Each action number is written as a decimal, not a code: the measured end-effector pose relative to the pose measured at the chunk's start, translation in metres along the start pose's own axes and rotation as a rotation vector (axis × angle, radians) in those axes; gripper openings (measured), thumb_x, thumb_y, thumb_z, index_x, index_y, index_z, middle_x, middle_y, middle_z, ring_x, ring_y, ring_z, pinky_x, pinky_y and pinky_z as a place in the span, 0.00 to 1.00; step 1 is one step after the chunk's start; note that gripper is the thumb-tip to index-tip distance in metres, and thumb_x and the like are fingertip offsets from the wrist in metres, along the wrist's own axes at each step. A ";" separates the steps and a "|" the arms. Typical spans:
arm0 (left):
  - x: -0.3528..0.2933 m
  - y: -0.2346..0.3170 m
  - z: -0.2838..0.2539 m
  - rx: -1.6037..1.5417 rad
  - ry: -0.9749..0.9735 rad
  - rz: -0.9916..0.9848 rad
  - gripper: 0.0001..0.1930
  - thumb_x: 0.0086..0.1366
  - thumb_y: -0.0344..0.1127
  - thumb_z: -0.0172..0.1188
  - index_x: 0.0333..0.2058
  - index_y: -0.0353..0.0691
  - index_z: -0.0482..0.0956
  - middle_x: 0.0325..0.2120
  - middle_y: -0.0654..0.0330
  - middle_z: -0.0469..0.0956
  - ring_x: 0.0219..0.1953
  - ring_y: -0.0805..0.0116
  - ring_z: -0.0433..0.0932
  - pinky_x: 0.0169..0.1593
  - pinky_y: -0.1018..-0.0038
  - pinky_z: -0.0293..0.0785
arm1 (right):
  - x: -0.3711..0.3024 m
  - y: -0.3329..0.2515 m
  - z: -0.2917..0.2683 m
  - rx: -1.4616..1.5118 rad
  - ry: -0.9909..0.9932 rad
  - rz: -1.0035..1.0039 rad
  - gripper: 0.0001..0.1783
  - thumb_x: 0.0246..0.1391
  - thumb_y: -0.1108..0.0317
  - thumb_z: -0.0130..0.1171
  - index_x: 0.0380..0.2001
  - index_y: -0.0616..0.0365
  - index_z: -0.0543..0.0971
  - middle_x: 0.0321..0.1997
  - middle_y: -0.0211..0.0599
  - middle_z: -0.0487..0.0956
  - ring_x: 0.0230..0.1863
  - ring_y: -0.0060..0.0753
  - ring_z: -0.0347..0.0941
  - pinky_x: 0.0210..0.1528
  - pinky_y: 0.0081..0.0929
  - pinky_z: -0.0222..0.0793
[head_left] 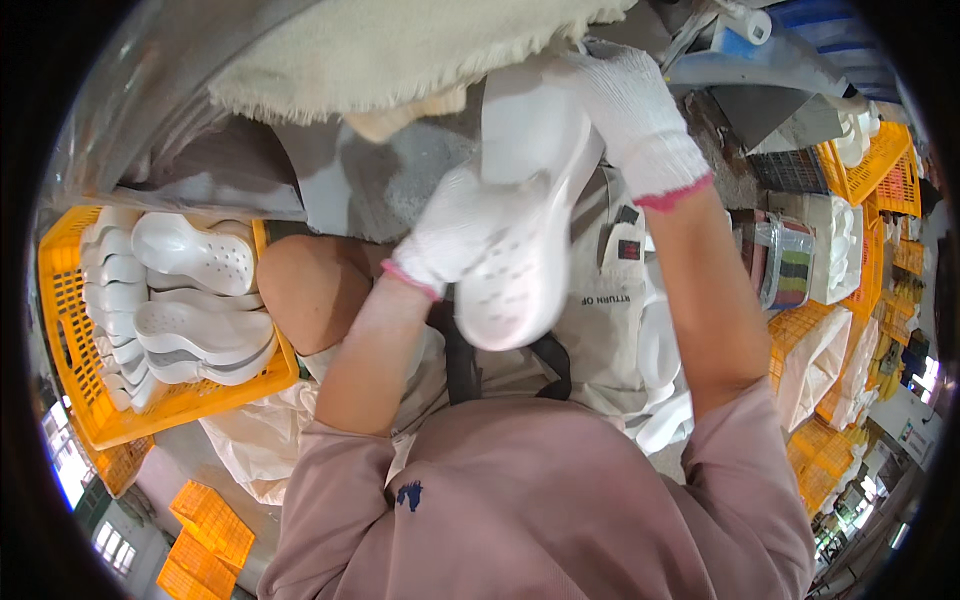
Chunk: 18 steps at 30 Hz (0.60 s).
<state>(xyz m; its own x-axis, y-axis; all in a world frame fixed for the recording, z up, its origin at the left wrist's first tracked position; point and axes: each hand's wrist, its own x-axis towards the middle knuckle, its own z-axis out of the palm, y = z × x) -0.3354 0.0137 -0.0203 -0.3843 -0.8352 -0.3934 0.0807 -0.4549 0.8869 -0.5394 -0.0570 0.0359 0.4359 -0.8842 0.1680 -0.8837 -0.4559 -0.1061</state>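
Note:
A white shoe sole [515, 290] with small holes across its wide end hangs upright before me. My left hand [460, 225], in a white knit glove with a pink cuff, is closed on its left edge near the middle. At the upper end, my right hand [635, 115], gloved the same way, grips the sole from the right; its fingertips are partly hidden. Just above the sole hangs the frayed edge of a cream cloth [400, 60].
On the left, a yellow crate [110, 425] holds several stacked white soles [200, 335]. More white soles [660, 350] lie beside my right forearm. A grey machine part [760, 70] sits at upper right. Yellow crates [880, 165] and a striped bundle [785, 260] stand farther right.

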 end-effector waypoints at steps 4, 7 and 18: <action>0.019 -0.011 0.059 -0.427 0.242 0.184 0.17 0.71 0.43 0.70 0.45 0.32 0.87 0.34 0.65 0.85 0.35 0.78 0.81 0.37 0.73 0.78 | -0.053 -0.029 -0.038 0.729 -0.085 0.408 0.28 0.54 0.59 0.71 0.56 0.61 0.81 0.53 0.48 0.84 0.56 0.51 0.82 0.57 0.42 0.79; 0.040 -0.006 0.078 -0.555 0.340 0.100 0.16 0.72 0.43 0.70 0.41 0.32 0.85 0.31 0.68 0.82 0.32 0.78 0.79 0.34 0.73 0.76 | -0.086 -0.050 -0.052 0.558 0.065 0.382 0.37 0.52 0.63 0.72 0.64 0.65 0.74 0.59 0.49 0.81 0.60 0.45 0.80 0.63 0.38 0.75; 0.135 -0.005 0.044 0.554 0.500 0.449 0.17 0.67 0.36 0.64 0.54 0.41 0.82 0.41 0.42 0.86 0.45 0.39 0.85 0.49 0.53 0.83 | -0.059 -0.042 -0.026 0.741 0.413 0.721 0.52 0.48 0.55 0.71 0.72 0.70 0.65 0.64 0.62 0.78 0.66 0.61 0.77 0.67 0.43 0.73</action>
<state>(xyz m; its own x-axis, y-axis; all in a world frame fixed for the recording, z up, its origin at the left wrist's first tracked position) -0.4281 -0.0835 -0.0674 0.0363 -0.9964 0.0765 -0.3812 0.0570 0.9227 -0.5328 0.0165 0.0563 -0.3505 -0.9275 0.1303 -0.5270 0.0803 -0.8460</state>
